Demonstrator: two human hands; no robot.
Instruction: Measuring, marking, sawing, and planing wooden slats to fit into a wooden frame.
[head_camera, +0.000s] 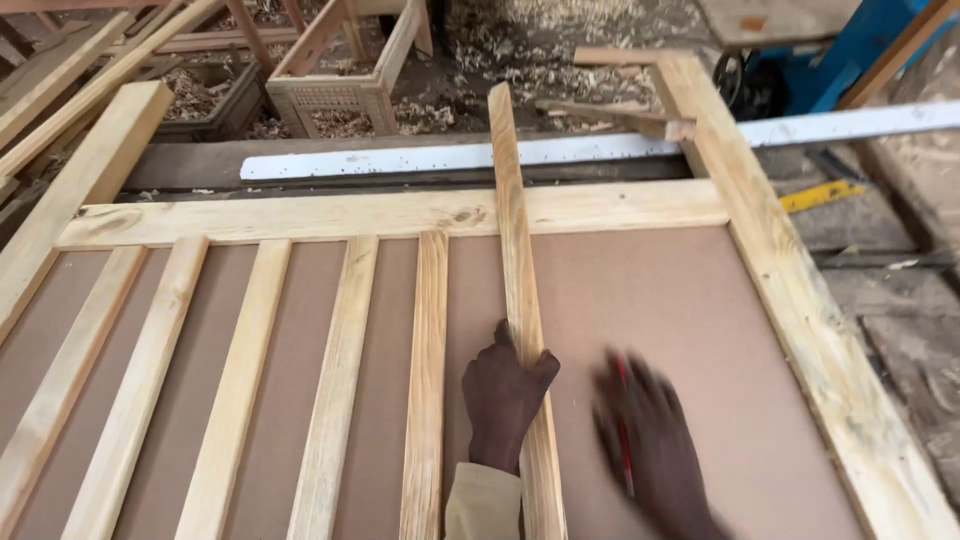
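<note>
Wood shavings (520, 50) cover the workshop ground beyond a large wooden frame (800, 300) that lies flat over a brown hardboard panel (650, 310). Everything below is placed against that frame. Inside it, on its left half, five pale slats (335, 370) lie side by side on the panel with brown strips showing between them. A sixth, loose slat (512, 240) lies just to the right of these, near the frame's middle; it is longer, crossing over the frame's top rail (300, 212) and ending beyond it.

The left hand (505, 400) rests on this loose slat in the frame's lower part, thumb on the slat's right edge and fingers curled down over its left edge, so the hand is clamped on the wood. A tan sleeve (483, 502) shows at its wrist. The right hand (650, 440) is blurred, just right of the loose slat over the bare panel; it is closed around a red pencil (622, 420) that runs along the palm.

Beyond the frame's top rail a long white strip (560, 150) lies crosswise, passing under the loose slat's far end. Further off stand a wooden crate (340, 80) with shavings inside and loose timbers (80, 60) toward the frame's left corner. Past the frame's right corner are a blue machine part (850, 50) and a yellow tool (820, 194)
</note>
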